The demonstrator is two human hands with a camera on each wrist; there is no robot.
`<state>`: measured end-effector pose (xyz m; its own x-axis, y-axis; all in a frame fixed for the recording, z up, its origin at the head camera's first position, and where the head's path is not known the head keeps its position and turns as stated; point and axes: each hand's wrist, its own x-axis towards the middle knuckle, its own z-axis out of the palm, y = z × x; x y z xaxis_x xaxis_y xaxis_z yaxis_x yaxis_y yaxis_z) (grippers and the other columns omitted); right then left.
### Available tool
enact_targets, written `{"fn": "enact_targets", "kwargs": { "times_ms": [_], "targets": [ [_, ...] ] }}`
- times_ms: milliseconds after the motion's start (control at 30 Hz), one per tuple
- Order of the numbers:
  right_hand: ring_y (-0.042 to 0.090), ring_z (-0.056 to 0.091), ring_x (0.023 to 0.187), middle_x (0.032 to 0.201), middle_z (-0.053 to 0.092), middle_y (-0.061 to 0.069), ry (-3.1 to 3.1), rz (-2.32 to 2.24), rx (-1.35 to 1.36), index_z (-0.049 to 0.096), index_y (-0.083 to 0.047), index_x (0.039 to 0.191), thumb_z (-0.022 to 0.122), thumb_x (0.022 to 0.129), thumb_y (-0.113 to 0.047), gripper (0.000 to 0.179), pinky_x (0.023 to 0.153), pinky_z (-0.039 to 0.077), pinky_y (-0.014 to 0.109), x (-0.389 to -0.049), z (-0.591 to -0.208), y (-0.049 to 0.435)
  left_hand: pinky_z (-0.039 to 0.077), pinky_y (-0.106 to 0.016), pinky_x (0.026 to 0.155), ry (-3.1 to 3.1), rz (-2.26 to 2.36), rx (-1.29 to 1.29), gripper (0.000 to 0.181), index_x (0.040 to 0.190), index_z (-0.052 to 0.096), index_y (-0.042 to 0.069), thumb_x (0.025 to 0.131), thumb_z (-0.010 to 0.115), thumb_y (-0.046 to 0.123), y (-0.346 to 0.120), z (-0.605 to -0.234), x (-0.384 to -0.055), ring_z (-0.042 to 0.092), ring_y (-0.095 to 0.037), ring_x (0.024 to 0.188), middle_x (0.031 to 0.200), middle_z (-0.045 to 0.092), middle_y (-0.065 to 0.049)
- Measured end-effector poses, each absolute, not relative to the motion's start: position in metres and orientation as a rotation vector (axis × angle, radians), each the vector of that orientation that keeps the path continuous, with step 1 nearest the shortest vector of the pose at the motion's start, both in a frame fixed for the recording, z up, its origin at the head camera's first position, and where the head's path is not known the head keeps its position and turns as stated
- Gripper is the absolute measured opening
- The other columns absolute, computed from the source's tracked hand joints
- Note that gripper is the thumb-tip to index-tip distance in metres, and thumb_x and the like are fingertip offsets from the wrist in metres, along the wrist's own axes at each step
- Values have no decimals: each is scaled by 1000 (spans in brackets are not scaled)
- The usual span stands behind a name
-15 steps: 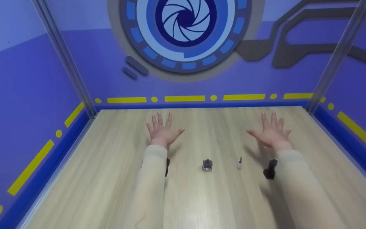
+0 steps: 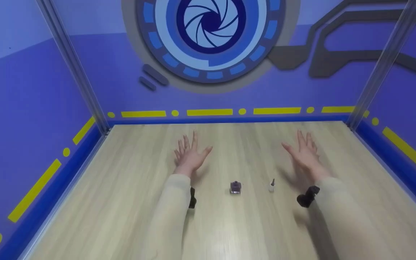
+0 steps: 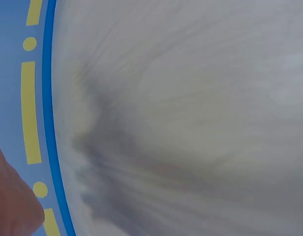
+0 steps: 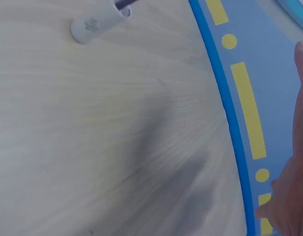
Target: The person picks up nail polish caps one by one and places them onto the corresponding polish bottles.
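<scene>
Fingers spread, my left hand (image 2: 190,156) hovers above the table's far half, left of a small bottle of dark purple nail polish (image 2: 235,187). That bottle stands uncapped, its neck showing on top. To its right is the white nail polish cap (image 2: 272,186), set upside down with its dark brush pointing up. In the right wrist view the cap (image 4: 95,23) shows small print on its side. My right hand (image 2: 304,154) is held over the table beyond and right of the cap, thumb out and fingers straight. Neither hand holds anything.
The wood-grain table (image 2: 128,216) is bounded by a blue back wall (image 2: 96,72) and side walls with yellow markings. Metal posts (image 2: 78,68) rise at the back corners. A black wrist camera (image 2: 307,196) sits under each sleeve.
Both hands have turned, thumbs upward, and drawn slightly nearer; the left has shifted a little right. The bottle and cap have stayed put.
</scene>
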<state>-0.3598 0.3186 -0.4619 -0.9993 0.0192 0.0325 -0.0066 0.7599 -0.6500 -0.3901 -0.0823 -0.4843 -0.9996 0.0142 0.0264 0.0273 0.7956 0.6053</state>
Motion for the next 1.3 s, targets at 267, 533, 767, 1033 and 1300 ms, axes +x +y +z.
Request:
{"fn": "enact_targets", "kwargs": {
  "times_ms": [267, 533, 767, 1033, 1300],
  "targets": [
    [40, -20, 158, 171, -25, 11, -2742, 1516, 4, -15, -24, 163, 32, 106, -63, 84, 125, -9, 68, -346, -477, 316, -3, -65, 128, -2703, -1488, -186, 86, 165, -7, 33, 103, 44, 63, -67, -495, -380, -12, -37, 161, 175, -9, -10],
    [32, -8, 162, 175, -12, 3, -2455, 1978, 133, -3, -22, 166, 22, 108, -61, 74, 130, -3, 57, -323, -488, 311, 6, -68, 126, -2484, -1965, -341, 75, 165, 1, 35, 106, 38, 61, -55, -505, -360, 7, -34, 162, 176, 3, 1],
    [30, 11, 162, 174, 14, 7, -2127, 2409, 286, 16, -13, 165, 29, 111, -53, 69, 131, 7, 56, -300, -497, 304, 18, -49, 130, -2196, -2424, -446, 63, 166, 17, 19, 111, 39, 40, -49, -512, -344, 24, -35, 158, 170, 25, -16],
    [17, 45, 147, 163, 43, 9, -2196, 2490, 254, 33, -6, 158, 41, 112, -37, 56, 130, 18, 51, -292, -503, 304, 39, -44, 122, -2194, -2609, -431, 58, 153, 44, 4, 104, 59, 32, -46, -521, -332, 51, -35, 142, 152, 54, -20],
    [5, 63, 127, 152, 53, 19, -2412, 2349, 362, 39, 9, 150, 64, 99, -8, 59, 107, 47, 17, -295, -518, 305, 48, -37, 114, -2531, -2282, -605, 46, 134, 64, 5, 94, 76, 23, -46, -528, -327, 67, -24, 124, 134, 70, -12]
  ]
}}
